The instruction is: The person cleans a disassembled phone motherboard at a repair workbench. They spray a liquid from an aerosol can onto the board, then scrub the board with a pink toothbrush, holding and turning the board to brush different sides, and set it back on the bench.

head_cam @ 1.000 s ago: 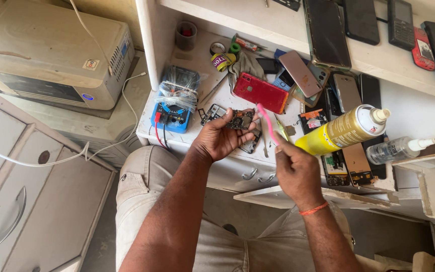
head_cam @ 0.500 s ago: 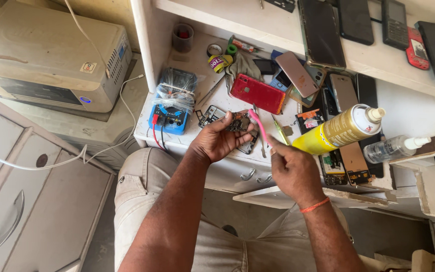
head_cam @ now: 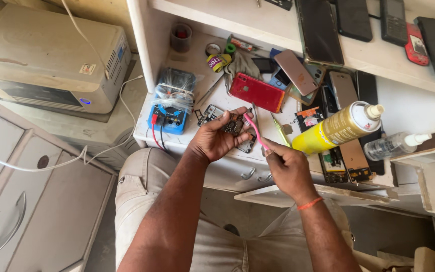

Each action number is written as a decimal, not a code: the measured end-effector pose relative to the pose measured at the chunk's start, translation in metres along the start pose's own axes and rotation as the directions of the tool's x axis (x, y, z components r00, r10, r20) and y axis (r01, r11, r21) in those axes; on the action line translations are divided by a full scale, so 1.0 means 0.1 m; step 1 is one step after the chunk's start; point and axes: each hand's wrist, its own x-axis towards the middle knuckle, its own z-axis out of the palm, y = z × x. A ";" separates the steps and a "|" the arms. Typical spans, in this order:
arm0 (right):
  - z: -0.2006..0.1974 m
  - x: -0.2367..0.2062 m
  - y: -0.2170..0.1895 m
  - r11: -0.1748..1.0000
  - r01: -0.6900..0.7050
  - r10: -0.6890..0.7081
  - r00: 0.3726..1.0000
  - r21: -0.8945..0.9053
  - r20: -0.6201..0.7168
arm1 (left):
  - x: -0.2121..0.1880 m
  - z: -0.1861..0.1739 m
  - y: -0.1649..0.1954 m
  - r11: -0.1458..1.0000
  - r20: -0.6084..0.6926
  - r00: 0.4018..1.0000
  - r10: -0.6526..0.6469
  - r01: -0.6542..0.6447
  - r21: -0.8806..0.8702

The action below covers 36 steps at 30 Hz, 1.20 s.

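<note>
Pink toothbrush (head_cam: 256, 133) pinched in right hand (head_cam: 289, 170), bristles on small dark circuit board (head_cam: 233, 124) gripped by left hand (head_cam: 216, 140).

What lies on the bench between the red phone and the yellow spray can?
In the head view, between the red phone and the yellow spray can lie a thin yellow-green tool and a small dark part with a red label.
</note>
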 end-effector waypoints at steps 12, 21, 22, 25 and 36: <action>0.38 -0.12 0.17 0.939 0.249 -0.302 0.925 -0.236 -0.229 | 0.07 0.07 0.01 0.990 -0.073 0.996 -0.047 0.036 -0.139; 0.48 -0.12 0.16 0.832 0.232 -0.357 0.919 -0.505 -0.165 | 0.06 0.01 0.03 0.977 0.050 0.994 -0.092 0.100 -0.190; 0.46 -0.11 0.17 0.818 0.227 -0.357 0.921 -0.529 -0.155 | 0.08 0.00 0.01 0.978 0.003 0.995 -0.101 0.100 -0.181; 0.41 -0.06 0.18 0.826 0.159 -0.330 0.915 -0.540 -0.234 | 0.09 -0.02 0.01 0.982 -0.102 0.990 -0.102 0.084 -0.168; 0.47 -0.27 0.17 0.863 0.238 -0.345 0.922 -0.445 -0.177 | 0.05 0.06 0.03 0.979 -0.043 0.997 -0.067 0.057 -0.195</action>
